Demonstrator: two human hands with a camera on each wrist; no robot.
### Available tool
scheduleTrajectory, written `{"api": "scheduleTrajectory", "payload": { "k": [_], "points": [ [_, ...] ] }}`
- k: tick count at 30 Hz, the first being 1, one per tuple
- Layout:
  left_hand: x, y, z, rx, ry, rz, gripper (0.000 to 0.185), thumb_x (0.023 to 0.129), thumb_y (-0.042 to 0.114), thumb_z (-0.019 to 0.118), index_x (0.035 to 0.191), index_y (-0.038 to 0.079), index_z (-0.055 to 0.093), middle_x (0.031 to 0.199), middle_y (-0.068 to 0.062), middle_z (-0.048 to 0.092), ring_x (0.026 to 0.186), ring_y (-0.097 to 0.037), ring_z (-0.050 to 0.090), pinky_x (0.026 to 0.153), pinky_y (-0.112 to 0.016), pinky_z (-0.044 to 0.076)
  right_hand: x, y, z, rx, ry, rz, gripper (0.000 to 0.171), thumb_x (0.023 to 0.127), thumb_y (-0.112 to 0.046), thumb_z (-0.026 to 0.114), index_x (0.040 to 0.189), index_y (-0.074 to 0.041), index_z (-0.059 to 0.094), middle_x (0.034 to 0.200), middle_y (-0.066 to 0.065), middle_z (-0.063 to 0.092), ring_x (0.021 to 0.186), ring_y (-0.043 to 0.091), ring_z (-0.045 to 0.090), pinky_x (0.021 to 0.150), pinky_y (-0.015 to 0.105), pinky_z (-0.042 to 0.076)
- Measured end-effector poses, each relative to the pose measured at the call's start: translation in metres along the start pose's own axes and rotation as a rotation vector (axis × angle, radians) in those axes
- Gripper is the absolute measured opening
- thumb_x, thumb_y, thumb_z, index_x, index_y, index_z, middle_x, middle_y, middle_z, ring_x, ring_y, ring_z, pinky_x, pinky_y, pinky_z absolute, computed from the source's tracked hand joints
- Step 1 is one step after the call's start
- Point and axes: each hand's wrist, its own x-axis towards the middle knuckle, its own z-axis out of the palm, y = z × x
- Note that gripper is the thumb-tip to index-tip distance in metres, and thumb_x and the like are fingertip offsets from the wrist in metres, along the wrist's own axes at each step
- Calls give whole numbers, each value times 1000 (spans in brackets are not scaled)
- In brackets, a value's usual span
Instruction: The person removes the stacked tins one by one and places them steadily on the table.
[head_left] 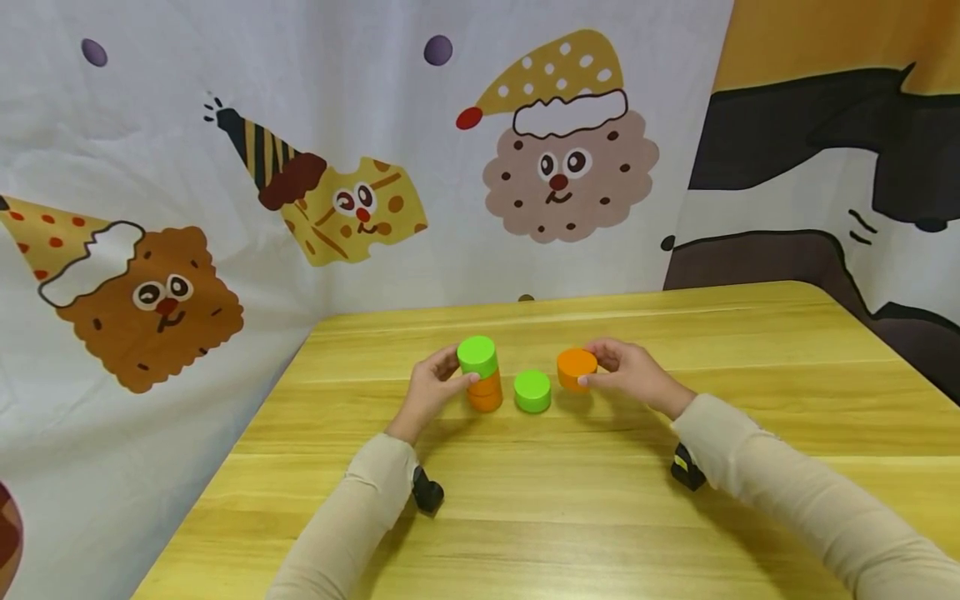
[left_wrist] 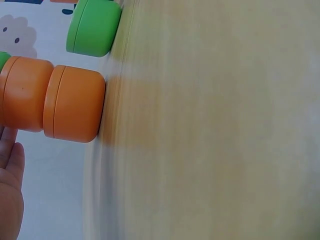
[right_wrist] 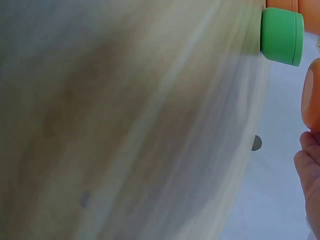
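Observation:
A stack of round lidded containers stands on the table: two orange containers below, a green container on top. My left hand grips the green one at the stack's top, thumb in front and fingers behind. In the left wrist view, the lower orange container rests on the wood. Beside the stack, apart from it, sits another green container. My right hand pinches a third orange container at its right side; in the right wrist view this orange container is off the table.
A printed curtain with cartoon biscuits hangs behind and left of the table. Black wrist devices, one under the left sleeve and one under the right sleeve, hang just above the tabletop.

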Motion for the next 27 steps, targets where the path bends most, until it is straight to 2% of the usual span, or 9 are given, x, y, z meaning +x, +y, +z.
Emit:
{"api": "scheduleTrajectory", "payload": {
  "k": [8,15,19,27],
  "points": [
    [0,0,1,-6,-12,1,50,80,18,74,126,11,57,116,-11,63,115,-22,55,105,-33,39,1,7,1,-24,-10,16,58,79,-29,74,123,1,52,122,17,56,117,32,51,101,46,41],
    [-9,31,1,1,-35,-39,50,82,10,70,129,3,53,118,-16,61,118,-27,53,106,-35,37,1,10,0,-53,-33,42,55,81,-26,72,123,3,51,121,19,57,113,31,53,100,45,42],
    [-9,30,1,-1,-33,-28,50,82,10,71,128,3,54,117,-15,62,116,-27,53,106,-37,37,2,14,0,-56,-43,72,54,80,-23,73,123,2,52,119,17,58,111,29,54,98,44,44],
    [-10,29,1,-5,-39,-2,49,82,8,70,128,1,54,116,-19,61,116,-30,53,106,-41,36,3,18,3,-24,-71,75,54,79,-20,74,124,2,51,120,17,57,111,29,54,97,43,45]
  ]
}}
